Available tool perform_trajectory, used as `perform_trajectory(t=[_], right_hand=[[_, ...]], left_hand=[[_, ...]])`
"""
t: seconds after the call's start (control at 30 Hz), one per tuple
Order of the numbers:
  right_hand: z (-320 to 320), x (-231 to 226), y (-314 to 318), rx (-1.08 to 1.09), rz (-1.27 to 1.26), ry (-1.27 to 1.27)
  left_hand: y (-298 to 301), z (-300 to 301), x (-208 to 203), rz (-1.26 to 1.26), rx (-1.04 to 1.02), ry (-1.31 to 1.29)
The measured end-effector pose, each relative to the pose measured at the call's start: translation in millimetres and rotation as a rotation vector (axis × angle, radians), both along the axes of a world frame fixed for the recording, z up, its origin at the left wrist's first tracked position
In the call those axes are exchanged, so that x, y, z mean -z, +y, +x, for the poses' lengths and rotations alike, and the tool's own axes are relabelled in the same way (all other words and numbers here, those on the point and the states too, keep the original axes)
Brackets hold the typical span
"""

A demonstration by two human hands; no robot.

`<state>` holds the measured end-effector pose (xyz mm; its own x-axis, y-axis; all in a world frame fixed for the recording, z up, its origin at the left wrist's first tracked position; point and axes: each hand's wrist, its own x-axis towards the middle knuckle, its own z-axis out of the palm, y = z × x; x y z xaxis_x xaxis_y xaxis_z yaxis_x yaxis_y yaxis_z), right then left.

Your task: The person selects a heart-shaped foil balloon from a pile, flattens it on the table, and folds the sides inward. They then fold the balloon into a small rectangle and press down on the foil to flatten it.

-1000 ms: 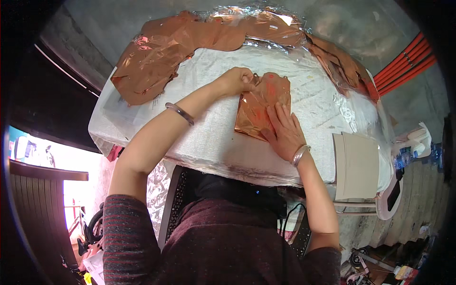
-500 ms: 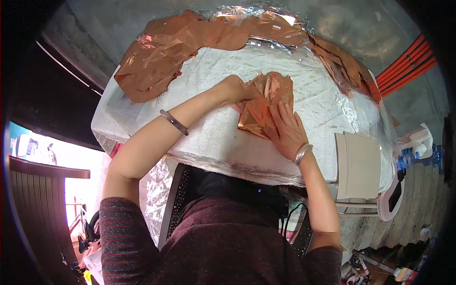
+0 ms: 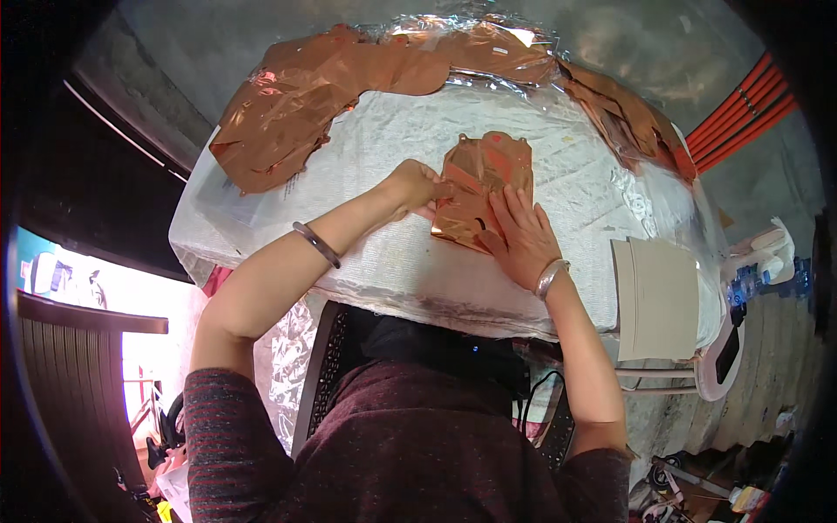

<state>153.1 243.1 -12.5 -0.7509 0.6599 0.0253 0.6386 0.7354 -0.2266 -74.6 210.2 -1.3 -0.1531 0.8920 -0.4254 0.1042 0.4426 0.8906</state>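
A flat, folded copper-coloured foil balloon (image 3: 482,186) lies in the middle of the white-covered table, with small tabs along its far edge. At its left edge, the fingers of my left hand (image 3: 413,186) are closed in a pinch on the foil. My right hand (image 3: 524,237) rests flat on the near right part of the balloon, fingers stretched out and slightly spread. A dark bangle (image 3: 317,245) circles my left forearm, and a silver bracelet (image 3: 550,278) is on my right wrist.
More flat copper foil balloons (image 3: 301,100) lie along the table's far side, some over clear plastic film (image 3: 510,80). Beige card pieces (image 3: 658,301) sit at the right edge of the white-covered table (image 3: 366,253). Orange-red pipes (image 3: 745,113) stand beyond the far right.
The left part of the balloon, lifted and creased before, now lies flatter. My left hand has drawn left and a little nearer to the balloon's left edge. My right hand stays almost still.
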Motion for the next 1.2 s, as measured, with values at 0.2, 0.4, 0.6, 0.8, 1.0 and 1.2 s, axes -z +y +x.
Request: perform_trajectory(t=[0.2,0.4,0.6,0.8,1.0,1.2], right_hand=[[3,0,1,-0.004,0.026,-0.012],[0,4,1,-0.027,0.024,0.02],[2,2,2,0.0,0.035,-0.022],[0,1,0,0.006,0.001,-0.018],[1,0,-1,0.005,0.008,-0.01],[1,-1,0,0.006,0.0,-0.008]], left_hand=[[19,0,-3,0.05,-0.089,0.011],[28,-2,2,0.104,-0.11,0.098],[1,0,5,0.112,-0.046,-0.03],[-34,11,-2,0.031,-0.042,-0.065],[-51,10,-1,0.148,0.009,-0.019],[-39,35,-1,0.798,0.146,0.875]])
